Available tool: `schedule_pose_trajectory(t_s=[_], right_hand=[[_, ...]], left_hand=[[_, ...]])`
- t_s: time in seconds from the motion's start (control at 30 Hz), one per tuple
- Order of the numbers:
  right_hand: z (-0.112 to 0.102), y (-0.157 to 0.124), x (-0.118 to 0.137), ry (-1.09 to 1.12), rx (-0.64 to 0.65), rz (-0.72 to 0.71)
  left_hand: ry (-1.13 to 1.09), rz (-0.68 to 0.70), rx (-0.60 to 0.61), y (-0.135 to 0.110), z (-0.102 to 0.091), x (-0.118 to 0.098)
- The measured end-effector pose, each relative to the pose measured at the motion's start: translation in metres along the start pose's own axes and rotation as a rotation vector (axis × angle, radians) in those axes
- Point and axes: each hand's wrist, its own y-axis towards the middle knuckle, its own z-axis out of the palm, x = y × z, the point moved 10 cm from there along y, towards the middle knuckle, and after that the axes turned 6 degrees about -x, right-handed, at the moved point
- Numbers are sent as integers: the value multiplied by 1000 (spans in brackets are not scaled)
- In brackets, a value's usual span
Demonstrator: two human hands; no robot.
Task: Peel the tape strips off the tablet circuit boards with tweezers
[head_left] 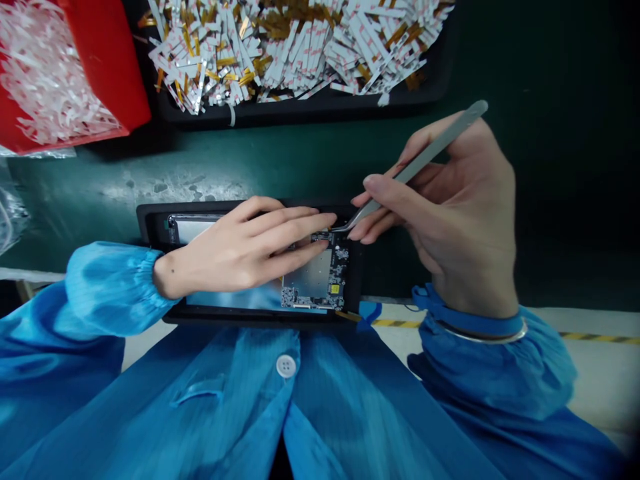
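Observation:
A pair of metal tweezers [425,157] is pinched in my right hand [463,207], between thumb and fingers. Its bent tips reach the upper edge of a circuit board [307,277], close to my left fingertips. The board has a silvery shield plate and a small yellow square. It sits in an opened flat device, probably a tablet, lying in a black tray [145,217]. My left hand [255,247] lies flat over the device with fingers stretched out, fingertips on the board's upper part. It hides much of the device's middle. Whatever the tweezer tips touch is too small to make out.
Beyond the device, a black bin [310,110] holds many white and amber strips. At the upper left stands a red box [110,60] of clear, curled plastic pieces. Clear plastic bags [13,207] lie at the left edge of the green table [250,153].

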Motion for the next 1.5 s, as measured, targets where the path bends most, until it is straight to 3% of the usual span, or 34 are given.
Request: schedule_pose_trajectory(t_s=[0.33,0.87,1.17,1.5], right_hand=[[0,4,-3,0,-13,19],[4,4,0,-17,18,14],[1,4,3,-45,-8,-136],[4,4,8,-100,29,-206]], left_hand=[[-181,-46,42,-4,2,6],[-7,38,-6,-2,-2,1],[-97,-21,-20,-2,-6,-1],[-78,-64,-20,-2,-6,-3]])
